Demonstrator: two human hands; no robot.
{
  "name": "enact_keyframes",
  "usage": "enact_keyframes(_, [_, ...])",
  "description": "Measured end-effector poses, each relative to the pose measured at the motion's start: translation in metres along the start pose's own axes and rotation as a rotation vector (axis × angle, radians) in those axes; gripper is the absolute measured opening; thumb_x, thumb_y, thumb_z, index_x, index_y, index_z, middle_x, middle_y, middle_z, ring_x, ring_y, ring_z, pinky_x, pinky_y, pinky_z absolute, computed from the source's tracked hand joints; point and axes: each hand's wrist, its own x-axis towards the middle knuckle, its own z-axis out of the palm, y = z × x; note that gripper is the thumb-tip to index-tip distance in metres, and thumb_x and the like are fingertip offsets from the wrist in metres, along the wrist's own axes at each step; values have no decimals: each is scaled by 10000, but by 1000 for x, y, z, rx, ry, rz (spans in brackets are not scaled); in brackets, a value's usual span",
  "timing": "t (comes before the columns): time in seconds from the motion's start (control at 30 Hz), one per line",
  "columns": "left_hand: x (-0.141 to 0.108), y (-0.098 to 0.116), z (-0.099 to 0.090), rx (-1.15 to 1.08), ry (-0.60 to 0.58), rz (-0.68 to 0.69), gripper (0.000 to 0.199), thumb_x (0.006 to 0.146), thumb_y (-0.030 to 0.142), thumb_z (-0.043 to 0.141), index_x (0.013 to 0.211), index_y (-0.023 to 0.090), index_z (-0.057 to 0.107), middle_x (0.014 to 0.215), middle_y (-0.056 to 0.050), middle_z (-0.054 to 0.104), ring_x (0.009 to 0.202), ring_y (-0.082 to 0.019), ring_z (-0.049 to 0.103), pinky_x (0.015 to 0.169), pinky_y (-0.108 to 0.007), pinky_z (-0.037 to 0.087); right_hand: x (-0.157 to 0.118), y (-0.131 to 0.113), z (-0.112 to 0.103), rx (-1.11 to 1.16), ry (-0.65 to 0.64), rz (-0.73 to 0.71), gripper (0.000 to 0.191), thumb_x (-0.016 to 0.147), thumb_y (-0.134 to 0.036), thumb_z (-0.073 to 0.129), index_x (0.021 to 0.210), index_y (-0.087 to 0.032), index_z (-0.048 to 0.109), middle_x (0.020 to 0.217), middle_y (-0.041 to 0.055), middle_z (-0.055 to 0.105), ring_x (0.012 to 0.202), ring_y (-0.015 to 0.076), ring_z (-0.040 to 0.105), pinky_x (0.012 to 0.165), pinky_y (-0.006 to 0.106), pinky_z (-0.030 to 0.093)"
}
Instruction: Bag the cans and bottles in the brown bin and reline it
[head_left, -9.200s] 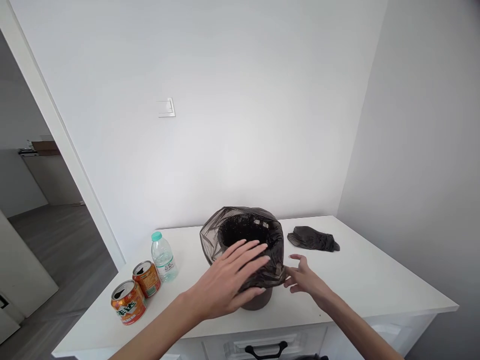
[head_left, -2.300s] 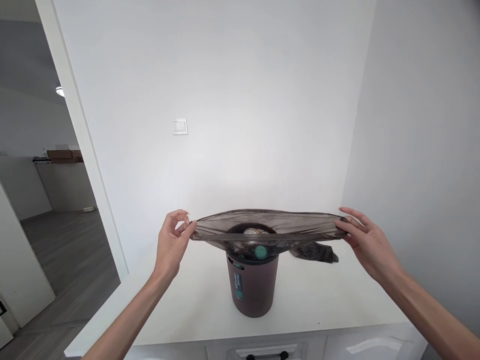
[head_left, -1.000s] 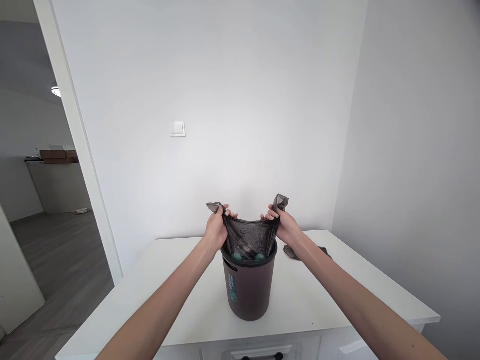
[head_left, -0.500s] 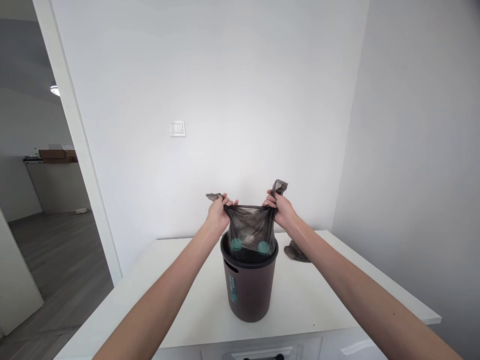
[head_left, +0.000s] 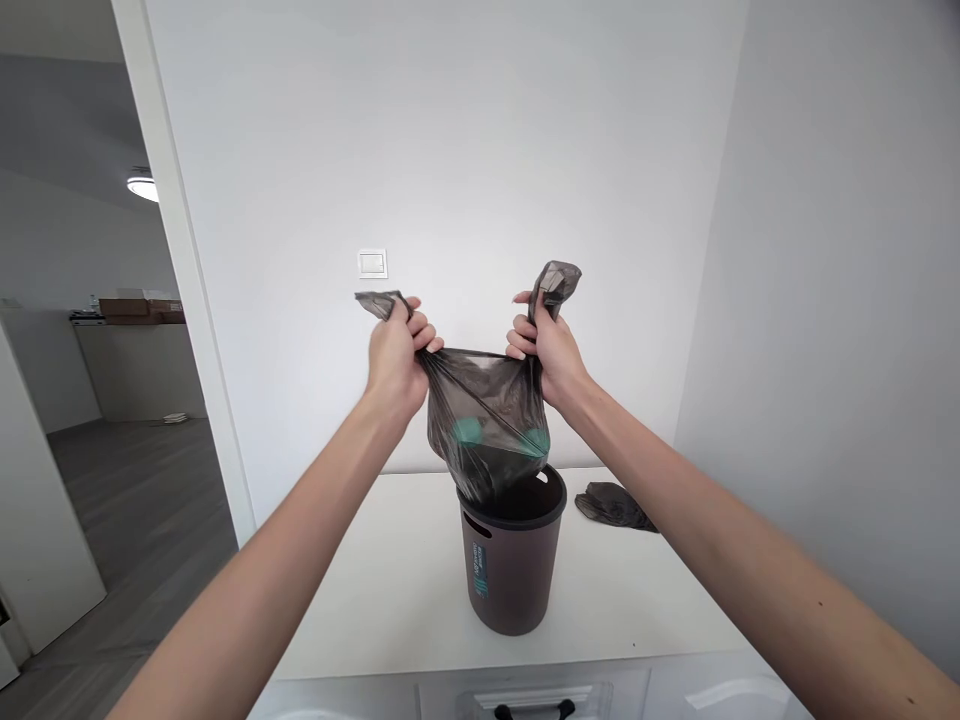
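Observation:
A thin, see-through black garbage bag is stretched between my two hands. My left hand is closed around its left handle, whose end sticks out above the thumb. Around the right handle my right hand is closed too, with the twisted end standing up. Green round shapes and something dark show through the plastic; I cannot make out what they are. The bag's bottom hangs at the mouth of a brown trash can with a black rim and side handle slots, which stands upright.
The trash can stands on a white cabinet top against the wall. Another crumpled black bag lies to its right, partly behind my right forearm. A light switch is on the wall. At left, a doorway opens onto another room.
Both hands have risen and come nearer, lifting the bag up from inside the trash can so most of it is above the rim. The view has shifted slightly.

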Motion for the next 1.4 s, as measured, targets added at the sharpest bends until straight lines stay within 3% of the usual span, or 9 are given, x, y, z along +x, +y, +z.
enact_keyframes(0.1, [-9,30,-6,47,29,-23,277,1070,114,382,827,193,487,569,113,224,358,-36,246,354,-160,245,-5,-2,27,69,-14,30,312,971,-511,670,889,-240,540,611,-115,232,449,56,214,407,164,300])
enact_keyframes(0.17, [-15,45,-18,52,98,-76,307,1043,46,324,819,193,475,567,112,209,359,-40,236,353,-165,234,-11,4,41,97,-14,68,300,980,-471,672,870,-235,523,610,-115,221,448,54,201,392,158,269])
enact_keyframes(0.27, [-25,61,-38,43,157,-46,322,1033,33,295,815,190,472,560,107,227,370,-46,255,359,-173,238,-21,18,57,126,-32,128,270,998,-419,655,865,-232,513,608,-115,216,444,53,197,382,157,239])
enact_keyframes(0.5, [-29,97,-55,53,90,211,292,1058,98,359,809,190,480,550,104,275,368,-43,275,372,-177,256,-19,33,101,177,-129,135,306,980,-471,675,870,-231,519,615,-112,234,449,47,215,399,156,255])
enact_keyframes(0.63, [-24,107,-64,140,92,126,318,1086,133,330,807,192,473,563,107,250,363,-38,262,374,-177,237,-19,48,112,183,-138,168,314,990,-486,650,867,-227,521,608,-114,236,450,49,191,400,156,246])
enact_keyframes(1.0, [-34,71,-166,504,129,-268,239,1025,143,422,808,172,520,583,118,231,387,-40,211,393,-165,282,-74,141,65,6,-68,484,416,827,-546,788,843,-212,540,613,-111,283,490,54,200,420,190,204])
enact_keyframes(1.17, [-47,38,-188,673,86,-301,177,936,266,627,798,173,567,598,110,258,434,-56,230,413,-176,288,-82,164,47,-154,-68,564,370,870,-535,722,856,-214,538,618,-105,309,492,57,204,427,196,176])
enact_keyframes(1.33, [-58,9,-205,812,30,-322,209,870,306,668,734,181,570,601,89,286,469,-73,212,421,-198,165,-102,184,36,-229,-65,647,359,886,-577,667,950,-244,548,602,-112,314,485,83,262,437,213,290])
enact_keyframes(1.4, [-62,2,-208,857,-7,-342,243,867,353,673,723,186,569,607,85,285,489,-81,214,444,-204,167,-112,188,32,-246,-85,685,368,882,-593,660,974,-256,544,597,-117,302,478,81,248,435,209,252])
